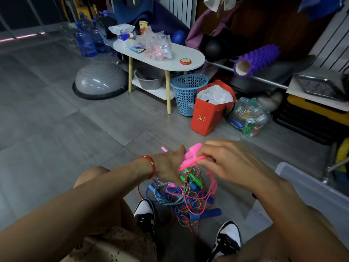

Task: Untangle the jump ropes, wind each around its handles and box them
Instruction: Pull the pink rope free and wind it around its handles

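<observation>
A tangle of jump ropes (pixel 186 197) lies on the floor between my feet, with blue handles (pixel 209 214), a green handle (pixel 194 177) and pink, blue and red-speckled cords. My left hand (pixel 170 165) grips the pink handles (pixel 191 155) above the pile. My right hand (pixel 226 161) pinches the pink cord (pixel 212 183) right beside those handles. The cord hangs down from my fingers into the tangle. A clear plastic box (pixel 309 186) stands to the right of my right arm.
A white oval side table (pixel 175 57) stands ahead, with a blue mesh basket (pixel 188 93), a red paper bag (pixel 209 110) and a bag of cans (pixel 247 118) beside it. A grey balance dome (pixel 100 80) sits at the left. My shoes (pixel 145 214) flank the pile.
</observation>
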Demonstrator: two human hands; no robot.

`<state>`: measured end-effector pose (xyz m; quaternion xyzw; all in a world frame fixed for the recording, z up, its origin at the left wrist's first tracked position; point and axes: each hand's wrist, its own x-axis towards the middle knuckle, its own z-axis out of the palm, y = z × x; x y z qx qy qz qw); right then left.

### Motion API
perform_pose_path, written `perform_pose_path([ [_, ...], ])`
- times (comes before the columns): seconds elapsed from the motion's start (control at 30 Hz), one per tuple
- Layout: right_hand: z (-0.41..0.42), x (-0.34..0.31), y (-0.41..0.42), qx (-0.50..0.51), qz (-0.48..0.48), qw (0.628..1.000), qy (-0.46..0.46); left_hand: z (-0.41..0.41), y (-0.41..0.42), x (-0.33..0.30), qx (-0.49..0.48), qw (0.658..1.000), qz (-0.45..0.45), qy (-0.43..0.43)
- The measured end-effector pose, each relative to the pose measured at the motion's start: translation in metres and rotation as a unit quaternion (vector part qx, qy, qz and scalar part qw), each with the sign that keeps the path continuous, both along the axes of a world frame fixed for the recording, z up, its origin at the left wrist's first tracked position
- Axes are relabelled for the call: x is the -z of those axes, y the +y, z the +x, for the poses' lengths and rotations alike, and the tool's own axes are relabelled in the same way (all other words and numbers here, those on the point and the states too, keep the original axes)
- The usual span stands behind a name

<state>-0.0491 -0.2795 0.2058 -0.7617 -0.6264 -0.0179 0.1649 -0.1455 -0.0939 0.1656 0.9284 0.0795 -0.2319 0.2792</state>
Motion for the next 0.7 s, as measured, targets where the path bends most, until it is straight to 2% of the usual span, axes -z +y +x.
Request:
perform_pose_path([
  [0.1,0.016,-0.016,0.011,0.015,-0.017,0.999,0.046,-0.003,-0.009,-0.003,0.047,0.999,0.003,-0.018],
  [0.23,0.031,-0.022,0.026,0.011,-0.055,0.975,0.215,-0.01,-0.012,-0.016,0.079,0.995,-0.019,-0.061],
  [0.37,0.041,-0.013,0.03,0.007,-0.025,0.899,0.436,-0.024,-0.015,-0.021,0.042,0.987,-0.137,-0.071],
  [0.47,0.05,0.007,0.025,0.037,-0.002,0.835,0.549,-0.033,-0.015,-0.022,-0.01,0.965,-0.254,-0.07],
  [0.57,0.039,0.032,0.02,0.036,0.014,0.807,0.589,-0.034,-0.012,-0.02,-0.063,0.934,-0.343,-0.082],
  [0.7,0.018,0.053,0.016,0.067,0.064,0.817,0.569,-0.037,-0.002,-0.011,-0.095,0.911,-0.395,-0.066],
])
